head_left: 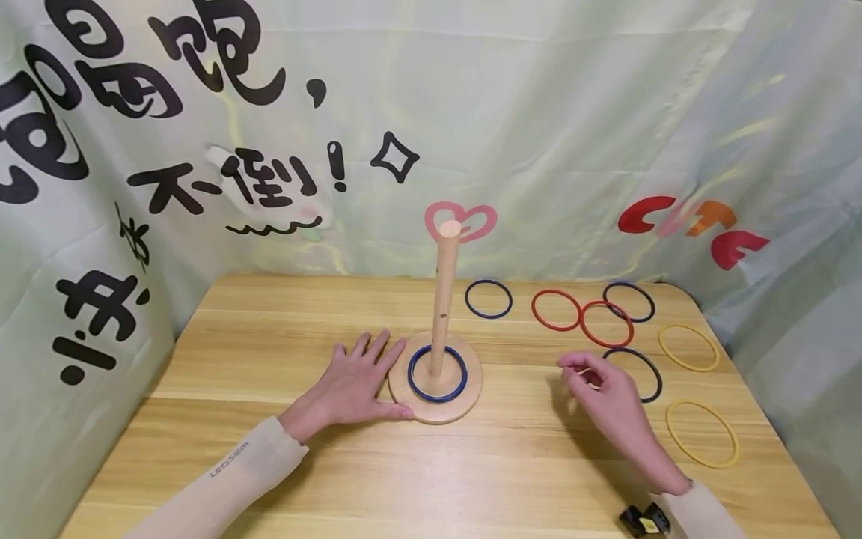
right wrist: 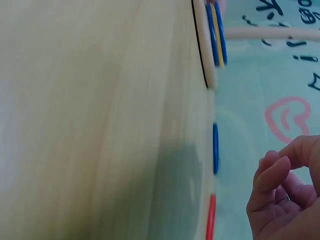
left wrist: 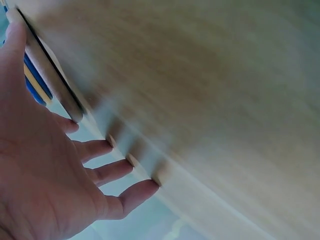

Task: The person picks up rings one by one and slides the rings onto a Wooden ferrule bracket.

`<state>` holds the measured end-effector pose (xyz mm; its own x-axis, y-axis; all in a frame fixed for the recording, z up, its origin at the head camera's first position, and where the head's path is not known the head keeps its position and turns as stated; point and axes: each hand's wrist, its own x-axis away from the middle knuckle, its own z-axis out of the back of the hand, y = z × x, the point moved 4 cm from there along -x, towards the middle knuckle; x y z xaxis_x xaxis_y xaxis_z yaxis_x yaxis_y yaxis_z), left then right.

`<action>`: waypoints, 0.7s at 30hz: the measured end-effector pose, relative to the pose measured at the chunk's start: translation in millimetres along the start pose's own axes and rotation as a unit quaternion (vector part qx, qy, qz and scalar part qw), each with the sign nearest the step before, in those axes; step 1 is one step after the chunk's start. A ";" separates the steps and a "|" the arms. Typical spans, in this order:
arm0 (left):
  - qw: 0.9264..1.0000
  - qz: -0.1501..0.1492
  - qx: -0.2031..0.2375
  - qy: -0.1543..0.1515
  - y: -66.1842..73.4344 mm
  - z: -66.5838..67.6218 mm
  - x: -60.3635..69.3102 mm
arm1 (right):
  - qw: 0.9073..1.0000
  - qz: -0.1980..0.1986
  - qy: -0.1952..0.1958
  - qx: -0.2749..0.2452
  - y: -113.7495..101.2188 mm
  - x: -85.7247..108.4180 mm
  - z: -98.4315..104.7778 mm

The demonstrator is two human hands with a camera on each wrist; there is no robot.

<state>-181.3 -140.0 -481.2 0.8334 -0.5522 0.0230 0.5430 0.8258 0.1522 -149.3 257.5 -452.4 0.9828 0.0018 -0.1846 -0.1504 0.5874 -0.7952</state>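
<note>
A wooden peg (head_left: 444,299) rises from a round wooden base (head_left: 474,382) on the table. A blue ring (head_left: 438,400) lies around its foot. Side-on, in the right wrist view, a yellow ring (right wrist: 217,35) shows between two blue rings. My left hand (head_left: 357,385) rests at the base's left side, fingers spread, thumb and fingertips touching its edge. Right of the peg, my right hand (head_left: 609,397) hovers above the table with loosely bent fingers and nothing between them. It partly covers a dark blue ring (head_left: 660,388).
Toward the back lie a blue ring (head_left: 488,317), a red ring (head_left: 556,329) and a second red ring (head_left: 607,346), which overlaps another dark blue ring (head_left: 652,303). Two yellow rings (head_left: 688,369) lie near the right edge. A printed curtain (head_left: 539,135) surrounds the wooden table (head_left: 269,322).
</note>
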 end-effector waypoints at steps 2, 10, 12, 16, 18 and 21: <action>1.000 0.000 -0.001 -0.002 -0.4 -0.4 -0.1 | 1.000 -0.013 0.009 -0.005 5.3 3.4 11.5; 1.000 0.001 -0.004 -0.001 -0.7 -1.3 0.1 | 0.997 -0.066 0.038 -0.002 34.2 18.0 50.6; 1.000 0.000 -0.006 0.001 -0.6 -1.6 0.1 | 0.996 -0.076 0.044 -0.003 41.3 23.6 58.4; 1.000 -0.002 -0.006 0.003 -0.4 -1.5 -0.2 | 0.994 -0.098 0.046 0.008 54.1 37.3 73.9; 1.000 -0.002 -0.005 0.003 -0.5 -1.3 -0.1 | 0.993 -0.110 0.041 0.019 60.3 43.6 81.7; 1.000 -0.001 -0.005 0.000 -0.8 -1.3 -0.1 | 0.990 -0.128 0.030 0.056 70.1 50.3 93.2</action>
<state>-181.7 -140.5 -482.7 0.8319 -0.5544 0.0221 0.5464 0.8255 0.1416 -100.5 374.2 -463.6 0.9786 -0.2046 -0.0217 0.1188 0.6477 -0.7526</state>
